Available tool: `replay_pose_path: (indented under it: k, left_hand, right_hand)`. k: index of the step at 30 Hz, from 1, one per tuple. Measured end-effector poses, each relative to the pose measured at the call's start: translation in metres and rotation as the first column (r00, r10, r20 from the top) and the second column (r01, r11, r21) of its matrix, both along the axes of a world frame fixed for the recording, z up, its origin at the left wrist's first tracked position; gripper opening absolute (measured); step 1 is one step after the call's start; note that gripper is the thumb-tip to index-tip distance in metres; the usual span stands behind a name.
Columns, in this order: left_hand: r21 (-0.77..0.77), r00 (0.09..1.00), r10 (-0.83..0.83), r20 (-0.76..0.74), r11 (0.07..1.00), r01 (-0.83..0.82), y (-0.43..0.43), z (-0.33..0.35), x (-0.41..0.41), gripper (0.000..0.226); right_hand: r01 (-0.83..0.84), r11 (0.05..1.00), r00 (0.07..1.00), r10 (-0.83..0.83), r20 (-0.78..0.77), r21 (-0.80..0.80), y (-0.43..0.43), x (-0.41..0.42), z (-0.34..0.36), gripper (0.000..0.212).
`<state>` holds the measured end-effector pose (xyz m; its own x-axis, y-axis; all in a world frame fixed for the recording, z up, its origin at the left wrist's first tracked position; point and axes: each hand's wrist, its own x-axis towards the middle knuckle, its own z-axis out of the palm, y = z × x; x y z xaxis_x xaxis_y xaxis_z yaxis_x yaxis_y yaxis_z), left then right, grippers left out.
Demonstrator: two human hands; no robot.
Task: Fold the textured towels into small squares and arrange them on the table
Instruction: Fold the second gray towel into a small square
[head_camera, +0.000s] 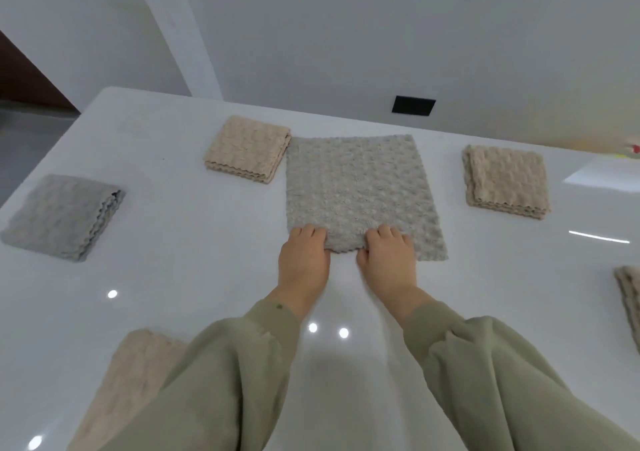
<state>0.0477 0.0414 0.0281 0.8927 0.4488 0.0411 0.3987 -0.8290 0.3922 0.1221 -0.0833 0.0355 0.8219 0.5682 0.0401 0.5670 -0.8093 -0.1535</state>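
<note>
Left hand point(304, 258) and right hand point(387, 253) gripping grey towel point(360, 187) near edge, white table point(194, 242)

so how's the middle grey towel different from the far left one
The middle towel lies spread flat; the far-left towel is folded into a thick square. The left hand and right hand grip the middle towel's near edge; the far-left towel lies untouched. Both are grey and bumpy.

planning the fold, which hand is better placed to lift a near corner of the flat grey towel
Left. The left hand grips the grey towel at its near left corner; the right hand grips the near edge short of the right corner, so it would likely shift first.
</note>
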Motion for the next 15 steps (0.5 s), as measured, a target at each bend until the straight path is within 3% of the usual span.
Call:
replay_pose_path:
  k: [5,8,10,15]
  left_hand:
    - [0.018,0.973,0.175,0.153,0.984,-0.180,-0.009,-0.015,0.010,0.004]
    - [0.049,0.938,0.166,0.305,0.981,-0.189,-0.009,-0.027,0.008,0.003]
    - [0.056,0.917,0.151,0.369,0.981,-0.184,-0.008,-0.033,0.005,0.006]
    - [0.025,0.912,0.161,0.377,0.983,-0.184,-0.007,-0.035,0.001,0.009]
  right_hand:
    - [0.025,0.980,0.991,-0.050,0.125,0.197,0.003,0.006,-0.023,0.008]
    - [0.011,0.969,0.978,-0.063,0.201,0.249,0.004,0.008,-0.036,0.017]
    - [-0.004,0.964,0.971,-0.060,0.233,0.268,0.003,0.010,-0.040,0.012]
    - [-0.053,0.931,0.962,-0.050,0.269,0.361,-0.001,0.013,-0.047,0.006]
